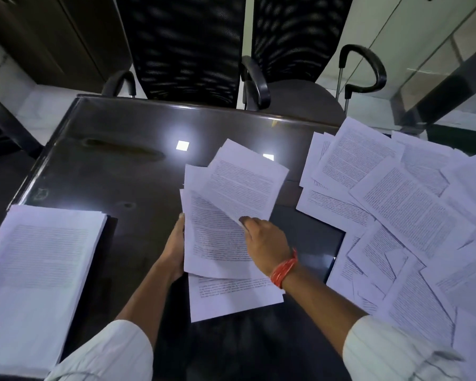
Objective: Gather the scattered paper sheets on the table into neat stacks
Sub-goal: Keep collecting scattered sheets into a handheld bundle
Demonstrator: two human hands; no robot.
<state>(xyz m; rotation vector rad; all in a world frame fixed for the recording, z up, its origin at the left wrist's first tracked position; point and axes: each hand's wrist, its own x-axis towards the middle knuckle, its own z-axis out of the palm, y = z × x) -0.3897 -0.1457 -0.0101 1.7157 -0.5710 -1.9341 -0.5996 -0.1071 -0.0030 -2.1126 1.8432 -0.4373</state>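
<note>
The room is dim. Two ceiling lights shine as bright white squares on the glossy dark table (107, 160). Edges bend and curve. The printed words look blurry.

I see a neat stack (36, 273) at the table's (116, 149) left edge — loose sheets (407, 229) cover its right side, two chairs (187, 45) behind.

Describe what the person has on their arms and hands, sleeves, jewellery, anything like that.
Both arms wear pale, whitish sleeves pushed up toward the elbows, the left sleeve and the right sleeve showing faint vertical ribbing or stripes. The right wrist carries an orange-red thread band wound round several times. The left hand and right hand are bare: no gloves, and no rings or watch visible.
</note>
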